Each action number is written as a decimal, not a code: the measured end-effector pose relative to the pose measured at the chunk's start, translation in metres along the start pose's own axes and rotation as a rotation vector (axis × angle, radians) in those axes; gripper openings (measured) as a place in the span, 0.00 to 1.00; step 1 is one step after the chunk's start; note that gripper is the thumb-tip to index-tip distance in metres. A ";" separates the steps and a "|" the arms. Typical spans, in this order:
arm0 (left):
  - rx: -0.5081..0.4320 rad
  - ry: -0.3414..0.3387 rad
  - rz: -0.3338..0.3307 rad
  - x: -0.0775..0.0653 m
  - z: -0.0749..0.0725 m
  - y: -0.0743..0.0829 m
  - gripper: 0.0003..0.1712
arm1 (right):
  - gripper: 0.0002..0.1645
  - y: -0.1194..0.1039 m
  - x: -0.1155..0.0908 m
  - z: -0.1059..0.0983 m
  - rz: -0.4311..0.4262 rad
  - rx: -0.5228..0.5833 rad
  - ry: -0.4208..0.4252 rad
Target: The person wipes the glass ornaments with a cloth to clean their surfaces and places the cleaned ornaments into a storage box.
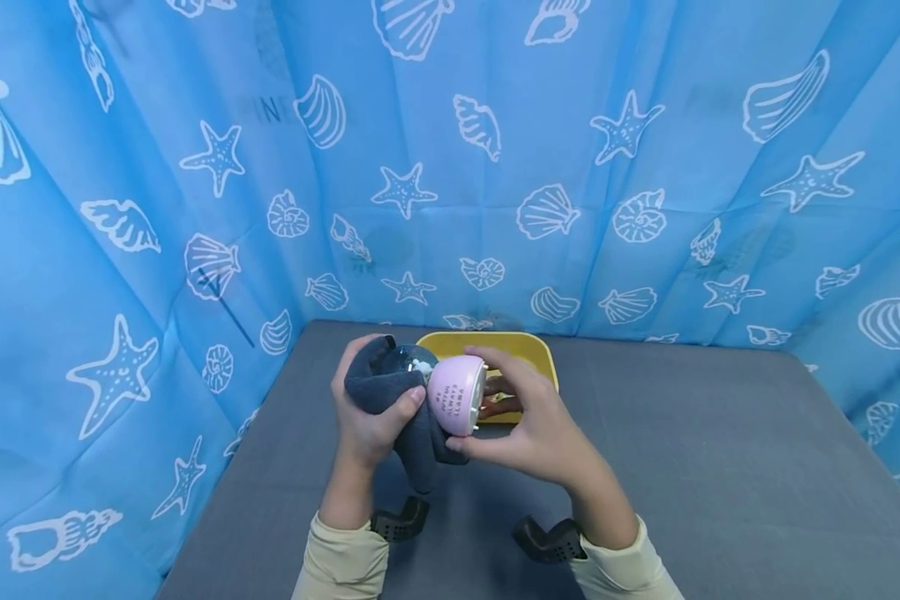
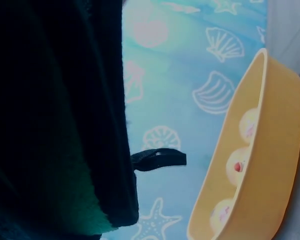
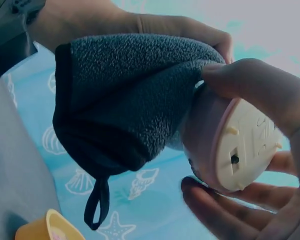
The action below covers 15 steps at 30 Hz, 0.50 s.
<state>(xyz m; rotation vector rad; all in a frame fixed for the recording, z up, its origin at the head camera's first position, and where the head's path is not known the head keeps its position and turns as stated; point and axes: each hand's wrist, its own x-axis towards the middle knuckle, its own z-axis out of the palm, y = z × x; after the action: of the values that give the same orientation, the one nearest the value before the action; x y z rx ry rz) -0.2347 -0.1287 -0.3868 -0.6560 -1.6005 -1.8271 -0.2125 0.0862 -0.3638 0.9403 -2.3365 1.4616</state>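
A snow globe (image 1: 450, 397) with a pink, lettered base and clear dome is tipped on its side between the hands. My right hand (image 1: 543, 425) grips the base, thumb on the near side and fingers round the far side. Its pale underside (image 3: 250, 145), with small feet and a switch, faces right. In my left hand (image 1: 367, 429) is a dark grey cloth (image 1: 381, 383), wrapped against the dome, with the thumb pressing it near the base. The cloth hides part of the dome, and in the right wrist view its loop (image 3: 97, 205) hangs down.
Behind the hands a yellow bin (image 1: 536, 346) stands on the grey table (image 1: 690, 450). Three pale round things (image 2: 237, 167) with pink or red marks show inside it in the left wrist view. A blue shell-print curtain (image 1: 450, 167) encloses the back and sides.
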 end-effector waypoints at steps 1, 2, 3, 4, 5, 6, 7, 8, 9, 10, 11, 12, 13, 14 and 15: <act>0.004 0.000 0.003 0.000 0.000 0.000 0.34 | 0.57 -0.001 -0.001 0.000 0.004 0.009 -0.006; 0.009 0.001 0.005 0.000 0.000 0.001 0.34 | 0.57 -0.001 -0.001 0.000 0.006 0.023 -0.008; 0.015 0.002 0.005 -0.001 0.000 0.001 0.34 | 0.56 -0.002 -0.002 0.000 0.007 0.029 -0.003; 0.017 0.000 0.002 -0.001 0.001 0.001 0.34 | 0.55 -0.002 -0.002 0.000 0.010 0.030 0.004; 0.019 -0.002 -0.004 -0.001 0.001 0.001 0.35 | 0.53 -0.003 -0.002 0.001 0.018 0.032 0.013; 0.024 -0.003 -0.011 -0.001 0.002 0.002 0.35 | 0.50 -0.003 -0.002 0.001 0.028 0.036 0.022; 0.030 -0.004 -0.018 -0.002 0.002 0.002 0.35 | 0.48 -0.003 -0.002 0.001 0.039 0.040 0.031; 0.035 -0.005 -0.024 -0.002 0.003 0.002 0.35 | 0.46 -0.004 -0.001 0.002 0.050 0.041 0.041; 0.040 -0.006 -0.029 -0.002 0.003 0.002 0.35 | 0.44 -0.004 -0.001 0.002 0.057 0.038 0.049; 0.043 -0.006 -0.031 -0.002 0.004 0.002 0.36 | 0.44 -0.004 -0.001 0.003 0.056 0.039 0.054; 0.048 -0.004 -0.030 -0.002 0.004 0.002 0.36 | 0.44 -0.004 -0.001 0.002 0.042 0.034 0.058; 0.048 -0.001 -0.031 -0.002 0.004 0.002 0.36 | 0.45 -0.004 0.000 0.002 0.019 0.026 0.060; 0.045 0.001 -0.031 -0.002 0.004 0.002 0.36 | 0.46 -0.005 0.000 0.001 -0.013 0.012 0.060; 0.044 0.003 -0.032 -0.002 0.004 0.002 0.36 | 0.47 -0.005 0.000 0.001 -0.050 -0.009 0.060; 0.034 0.004 -0.034 -0.002 0.004 0.002 0.36 | 0.47 -0.005 0.000 0.000 -0.087 -0.034 0.058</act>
<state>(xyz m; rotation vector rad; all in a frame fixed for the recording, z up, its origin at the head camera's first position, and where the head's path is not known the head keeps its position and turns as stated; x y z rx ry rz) -0.2320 -0.1248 -0.3861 -0.6127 -1.6455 -1.8207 -0.2087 0.0844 -0.3602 0.9643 -2.2430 1.3923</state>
